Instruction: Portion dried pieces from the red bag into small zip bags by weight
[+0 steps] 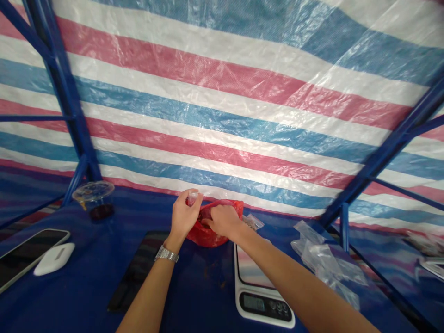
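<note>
As my head camera looks forward and down, both of my hands meet at a crumpled, bright red plastic bag (208, 238), which sits open near the far edge of the glossy dark blue tabletop (197, 296). My left hand (186, 212), with a silver metal-link watch (167, 254) at the wrist, is closed at the bag's left rim, and a small clear plastic bag (192, 198) is pinched between thumb and fingers. My right hand (224, 219) reaches into the red bag's mouth with its fingers curled down; they are partly hidden there, so I cannot tell whether they grip anything. Below my right forearm lies a white digital kitchen scale (255, 267), its display and buttons facing me, and just beyond it rests a small clear zip bag with brownish contents (254, 222). A loose heap of clear plastic bags (322, 259) spreads to the right of that forearm. By my left forearm is a flat black rectangular device (138, 273); farther left are a white rounded case (54, 259), a pale-edged phone (29, 254) and a clear lidded plastic cup with dark liquid (99, 201).
</note>
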Tool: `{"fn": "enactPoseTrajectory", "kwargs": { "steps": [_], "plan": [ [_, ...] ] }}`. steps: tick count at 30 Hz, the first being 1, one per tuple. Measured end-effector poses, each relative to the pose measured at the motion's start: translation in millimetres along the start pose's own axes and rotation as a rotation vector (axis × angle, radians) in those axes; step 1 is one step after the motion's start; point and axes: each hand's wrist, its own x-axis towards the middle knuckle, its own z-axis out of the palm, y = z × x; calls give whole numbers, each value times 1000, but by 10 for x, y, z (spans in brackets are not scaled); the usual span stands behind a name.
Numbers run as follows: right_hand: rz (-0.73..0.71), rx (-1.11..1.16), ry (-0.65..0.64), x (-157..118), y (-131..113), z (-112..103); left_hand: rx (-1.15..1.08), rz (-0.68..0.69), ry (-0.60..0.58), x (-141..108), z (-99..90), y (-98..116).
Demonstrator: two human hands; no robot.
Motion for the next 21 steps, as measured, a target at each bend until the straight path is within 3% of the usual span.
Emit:
{"fn": "enactPoseTrajectory", "kwargs": {
  "steps": [5,12,18,21],
  "plan": [
    [34,8,63,142,60,214,44,114,27,16,30,-64],
    [-234,9,-2,11,505,85,85,202,-2,-27,32,-77],
    [-303,-97,-50,-112,529,-16,137,212,177,14,-131,243],
    [-347,-118,-53,-112,479,15,42,111,109,-149,-279,422]
  ]
}}
